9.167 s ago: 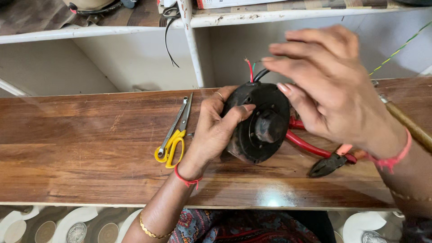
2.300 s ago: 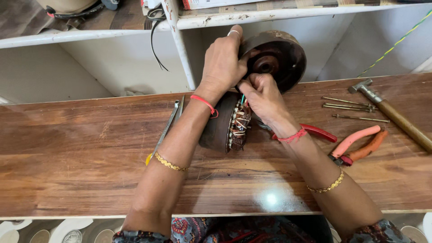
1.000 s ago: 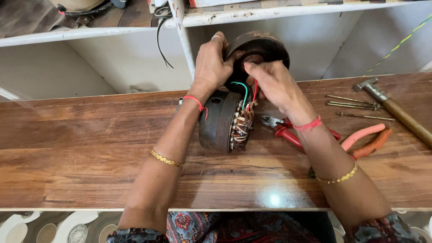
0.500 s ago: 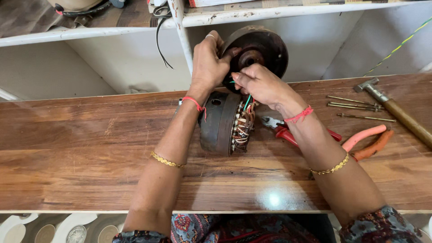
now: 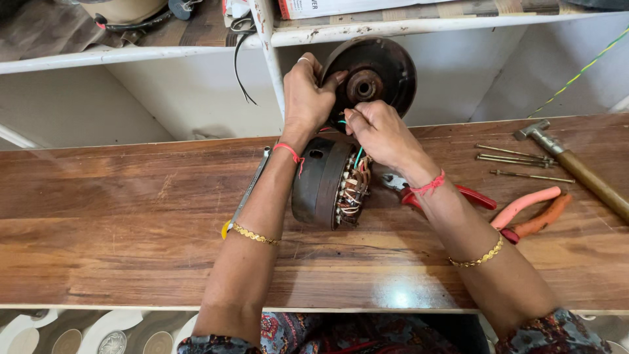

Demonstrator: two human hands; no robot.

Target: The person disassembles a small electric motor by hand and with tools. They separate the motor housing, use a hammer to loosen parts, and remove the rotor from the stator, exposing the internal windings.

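Wooden bench (image 5: 131,223), left hand (image 5: 306,98) still gripping cover (image 5: 373,75), right hand (image 5: 380,131) lower

On the table (image 5: 118,229) the motor body (image 5: 331,190) stands on edge at the middle, the motor cover (image 5: 373,75) behind it. Scissors (image 5: 246,196) lie left; pliers (image 5: 531,213) lie right, rods (image 5: 517,160) and hammer (image 5: 576,174) beyond them. A shelf (image 5: 131,52) runs behind.

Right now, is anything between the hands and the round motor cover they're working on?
Nothing visible. The left hand already grips the rim of the dark round cover, and the right hand pinches the coloured wires just below its hub.
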